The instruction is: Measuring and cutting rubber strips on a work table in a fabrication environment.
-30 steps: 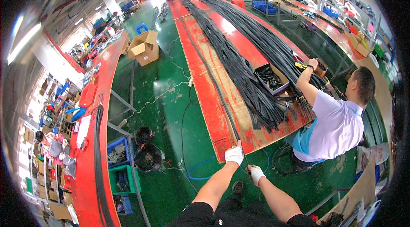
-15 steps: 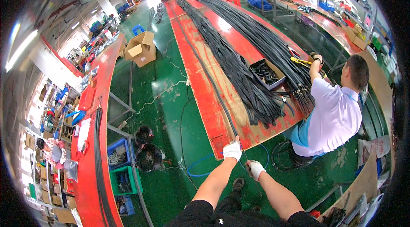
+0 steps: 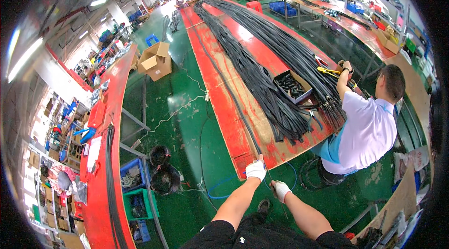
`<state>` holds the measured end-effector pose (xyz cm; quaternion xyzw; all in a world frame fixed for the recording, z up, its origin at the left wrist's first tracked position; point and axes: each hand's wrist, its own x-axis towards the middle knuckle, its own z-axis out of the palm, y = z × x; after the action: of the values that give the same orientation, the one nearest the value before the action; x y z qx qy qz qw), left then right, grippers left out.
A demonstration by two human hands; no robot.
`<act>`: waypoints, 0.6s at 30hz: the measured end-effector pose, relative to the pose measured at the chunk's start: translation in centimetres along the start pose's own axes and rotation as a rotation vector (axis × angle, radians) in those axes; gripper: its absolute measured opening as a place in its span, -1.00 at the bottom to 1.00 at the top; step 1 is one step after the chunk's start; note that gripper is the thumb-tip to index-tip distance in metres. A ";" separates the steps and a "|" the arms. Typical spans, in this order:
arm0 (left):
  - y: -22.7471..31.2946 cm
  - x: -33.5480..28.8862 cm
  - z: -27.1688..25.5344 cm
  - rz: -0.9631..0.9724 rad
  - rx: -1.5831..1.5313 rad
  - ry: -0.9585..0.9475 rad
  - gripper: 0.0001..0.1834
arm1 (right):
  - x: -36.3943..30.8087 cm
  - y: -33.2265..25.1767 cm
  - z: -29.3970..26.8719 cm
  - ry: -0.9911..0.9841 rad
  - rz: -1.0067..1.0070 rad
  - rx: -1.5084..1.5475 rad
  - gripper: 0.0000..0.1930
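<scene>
At the near corner of the long red table (image 3: 220,122), my left hand (image 3: 256,170), in a white glove, is closed on the end of a long black tube (image 3: 241,114) that runs back along the table. Lower and to the right, my gloved right hand (image 3: 281,190) grips a thin dark cable (image 3: 268,174) that stretches between the two hands. Part of this cable hangs below the right fist. Whether it enters the tube is hidden by the left glove. A blue hose (image 3: 220,197) loops behind both hands below the table edge.
Bundles of black tubes (image 3: 248,62) cover the table, with a box of black parts (image 3: 292,86) on them. Close at the right sits a co-worker (image 3: 369,118) near yellow-handled pliers (image 3: 328,70). At left stand a second red table (image 3: 110,104), bins and a carton (image 3: 155,62).
My right hand has moved slightly down, and a length of the thin cable now shows below it. My left hand stays at the tube's end. The whole view has shifted a little.
</scene>
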<state>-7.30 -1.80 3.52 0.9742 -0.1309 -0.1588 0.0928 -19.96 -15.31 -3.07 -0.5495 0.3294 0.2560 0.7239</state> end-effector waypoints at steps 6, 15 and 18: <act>-0.6 0.0 0.5 0.014 -0.006 0.017 -0.20 | -0.5 -0.1 0.4 -0.022 0.039 0.045 -0.73; -1.1 0.4 1.4 0.033 -0.020 0.048 -0.26 | -1.1 -0.5 0.5 -0.020 0.040 0.039 -0.71; -1.6 0.6 1.8 0.034 -0.012 0.056 -0.26 | -1.0 -0.6 0.9 -0.010 0.038 0.042 -0.71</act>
<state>-6.95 -0.68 1.27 0.9753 -0.1438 -0.1306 0.1048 -20.03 -14.61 -1.77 -0.5265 0.3415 0.2654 0.7320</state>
